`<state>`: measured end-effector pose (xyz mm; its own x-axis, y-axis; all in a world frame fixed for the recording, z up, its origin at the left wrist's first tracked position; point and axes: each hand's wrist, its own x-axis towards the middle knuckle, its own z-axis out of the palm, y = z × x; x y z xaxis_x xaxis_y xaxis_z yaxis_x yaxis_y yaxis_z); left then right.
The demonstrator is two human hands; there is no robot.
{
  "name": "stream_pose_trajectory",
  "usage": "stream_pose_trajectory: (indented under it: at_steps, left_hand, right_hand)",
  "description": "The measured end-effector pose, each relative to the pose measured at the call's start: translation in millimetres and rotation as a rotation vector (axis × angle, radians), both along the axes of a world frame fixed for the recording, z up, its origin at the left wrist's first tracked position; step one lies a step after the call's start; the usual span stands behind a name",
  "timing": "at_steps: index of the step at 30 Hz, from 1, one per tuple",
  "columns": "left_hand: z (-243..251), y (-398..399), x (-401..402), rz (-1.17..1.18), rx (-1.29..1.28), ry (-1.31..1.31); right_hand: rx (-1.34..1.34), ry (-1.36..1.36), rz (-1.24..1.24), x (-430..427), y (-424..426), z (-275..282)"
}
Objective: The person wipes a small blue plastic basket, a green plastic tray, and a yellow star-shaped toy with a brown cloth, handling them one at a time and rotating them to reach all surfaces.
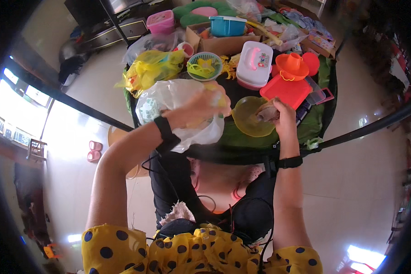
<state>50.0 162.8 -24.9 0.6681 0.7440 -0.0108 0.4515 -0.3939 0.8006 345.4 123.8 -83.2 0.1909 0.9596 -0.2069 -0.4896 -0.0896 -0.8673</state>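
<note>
My left hand (200,104) is blurred over a white plastic bag (181,90) with green print. A pale pink and yellow thing (222,97) lies at its fingers; the blur hides whether I grip it. In my right hand (285,113) is a small brown and grey object (269,111), perhaps a cloth or a pouch. It is held over the right side of a translucent yellow dish (248,121). A red tray (286,91) lies just beyond that hand.
Behind the bag are a yellow plastic bag (154,70) and a green basket (204,76). A white lidded box (254,63) and an orange hat-shaped piece (292,68) stand farther right. A cardboard box (222,44) holds a blue tub (227,27). Black frame bars (373,121) flank the table.
</note>
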Motion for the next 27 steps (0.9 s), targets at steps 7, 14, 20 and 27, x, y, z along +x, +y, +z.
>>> stream_pose_trajectory:
  at_steps: [7,14,20,27]
  left_hand:
    - [-57.9,-58.1,-29.4,-0.161,0.947,0.374]
    - [-66.2,-0.7,-116.1,0.135,0.682,1.131]
    - [-81.4,-6.0,-189.1,0.425,0.349,0.951]
    - [-79.6,-13.5,-180.7,0.440,0.293,1.038]
  right_hand:
    - [0.007,-0.025,0.017,-19.5,16.8,-38.4]
    - [0.042,-0.450,0.046,-11.8,31.1,-85.8]
    - [-0.042,-1.519,-0.108,-30.9,13.3,-71.8]
    - [-0.407,-1.436,-0.004,-9.9,-17.2,-53.7]
